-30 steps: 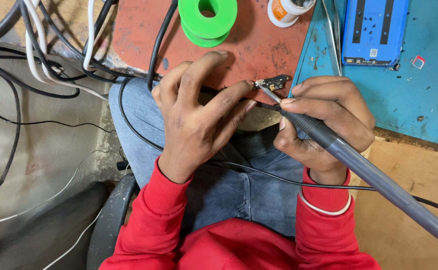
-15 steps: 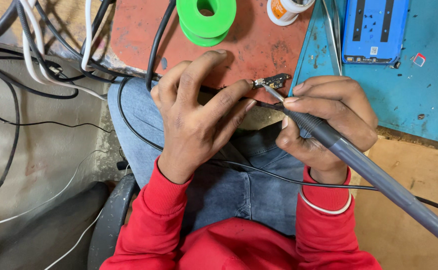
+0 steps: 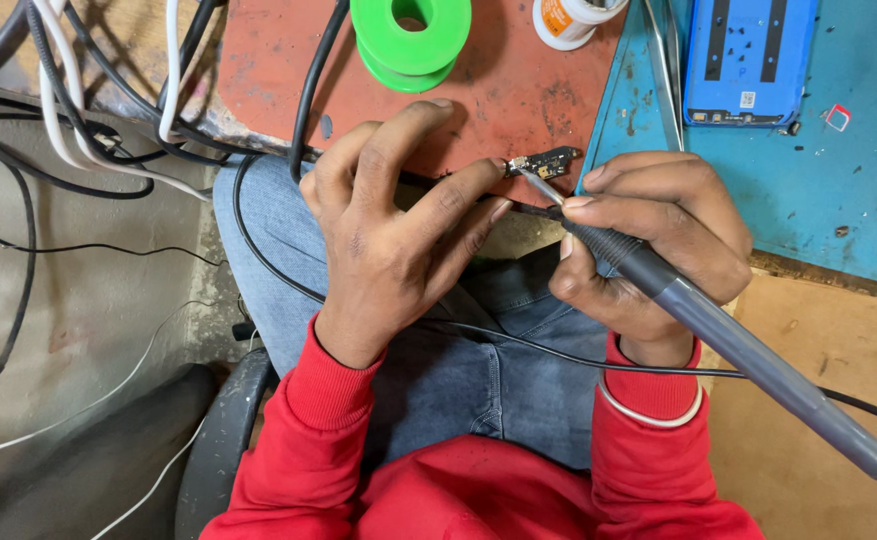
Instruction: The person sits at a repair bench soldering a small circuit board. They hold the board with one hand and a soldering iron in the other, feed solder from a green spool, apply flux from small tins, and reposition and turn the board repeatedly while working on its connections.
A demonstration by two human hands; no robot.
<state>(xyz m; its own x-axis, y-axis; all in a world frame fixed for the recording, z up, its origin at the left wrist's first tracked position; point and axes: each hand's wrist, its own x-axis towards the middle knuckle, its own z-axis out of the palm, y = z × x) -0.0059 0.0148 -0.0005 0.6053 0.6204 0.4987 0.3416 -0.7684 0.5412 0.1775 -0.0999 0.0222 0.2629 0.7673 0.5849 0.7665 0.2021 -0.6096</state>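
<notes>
My left hand (image 3: 398, 230) pinches a small dark circuit board (image 3: 548, 160) by its left end, at the edge of the red bench top (image 3: 498, 90). My right hand (image 3: 648, 250) grips a grey soldering iron (image 3: 718, 330) like a pen. Its metal tip touches the board from below right. The iron's black cord (image 3: 558, 352) runs across my lap in blue jeans.
A green solder spool (image 3: 410, 35) and a white pot with an orange label (image 3: 570, 18) stand on the red top. A blue phone body (image 3: 748, 60) lies on the blue mat (image 3: 838, 200). Black and white cables (image 3: 88, 120) hang at the left. A chair edge (image 3: 220, 450) is below.
Both hands and the iron hold nearly the same place; the tip stays against the small board.
</notes>
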